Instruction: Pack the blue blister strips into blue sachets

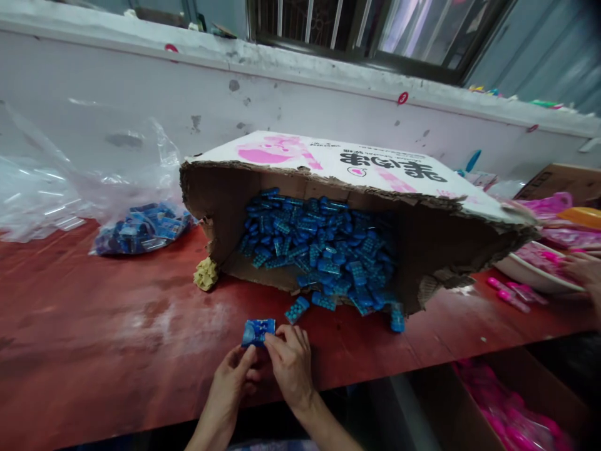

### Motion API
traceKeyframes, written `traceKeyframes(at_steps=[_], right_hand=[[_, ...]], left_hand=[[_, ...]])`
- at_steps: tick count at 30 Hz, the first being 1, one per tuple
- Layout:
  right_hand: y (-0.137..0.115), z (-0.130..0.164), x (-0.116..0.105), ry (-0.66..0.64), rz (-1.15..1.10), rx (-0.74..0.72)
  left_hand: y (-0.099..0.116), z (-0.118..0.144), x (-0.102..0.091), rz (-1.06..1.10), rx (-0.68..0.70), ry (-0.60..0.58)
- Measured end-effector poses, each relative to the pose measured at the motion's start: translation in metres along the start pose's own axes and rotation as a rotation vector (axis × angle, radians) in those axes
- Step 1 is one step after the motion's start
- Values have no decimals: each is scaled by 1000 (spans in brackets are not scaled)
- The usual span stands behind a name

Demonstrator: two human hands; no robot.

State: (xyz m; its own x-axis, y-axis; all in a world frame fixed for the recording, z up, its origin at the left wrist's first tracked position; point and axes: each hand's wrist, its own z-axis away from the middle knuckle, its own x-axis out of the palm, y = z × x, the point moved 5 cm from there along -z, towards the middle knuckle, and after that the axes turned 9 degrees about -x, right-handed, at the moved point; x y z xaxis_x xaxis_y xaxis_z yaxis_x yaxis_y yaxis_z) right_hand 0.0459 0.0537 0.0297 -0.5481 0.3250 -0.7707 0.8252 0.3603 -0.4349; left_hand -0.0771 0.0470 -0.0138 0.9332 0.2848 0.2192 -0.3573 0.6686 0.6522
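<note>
My left hand (232, 376) and my right hand (291, 360) meet at the front edge of the red table (94, 338), both pinching a small blue packet (258, 331). Just beyond them a torn cardboard box (436, 238) lies on its side, its open mouth facing me. A heap of small blue studded pieces (323, 250) fills it and spills onto the table. One loose blue piece (297, 309) lies right above my right hand.
A clear plastic bag (141, 227) of blue packets lies at the back left. A crumpled beige lump (206, 274) sits by the box's left corner. Another person's hand (582, 268) works with pink items (509, 294) at the right. A box of pink packets (511, 413) stands below the table.
</note>
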Motion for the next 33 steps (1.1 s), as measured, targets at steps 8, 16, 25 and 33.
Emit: traceKeyframes(at_steps=[8, 16, 25, 33], right_hand=[[14, 2, 13, 24, -728, 424], [21, 8, 40, 41, -817, 553], [24, 12, 35, 115, -559, 507], [23, 2, 16, -103, -558, 405]], left_hand=[[-3, -16, 4, 83, 0, -58], [0, -20, 13, 36, 28, 88], [-7, -21, 30, 130, 102, 24], [-4, -7, 29, 168, -68, -316]])
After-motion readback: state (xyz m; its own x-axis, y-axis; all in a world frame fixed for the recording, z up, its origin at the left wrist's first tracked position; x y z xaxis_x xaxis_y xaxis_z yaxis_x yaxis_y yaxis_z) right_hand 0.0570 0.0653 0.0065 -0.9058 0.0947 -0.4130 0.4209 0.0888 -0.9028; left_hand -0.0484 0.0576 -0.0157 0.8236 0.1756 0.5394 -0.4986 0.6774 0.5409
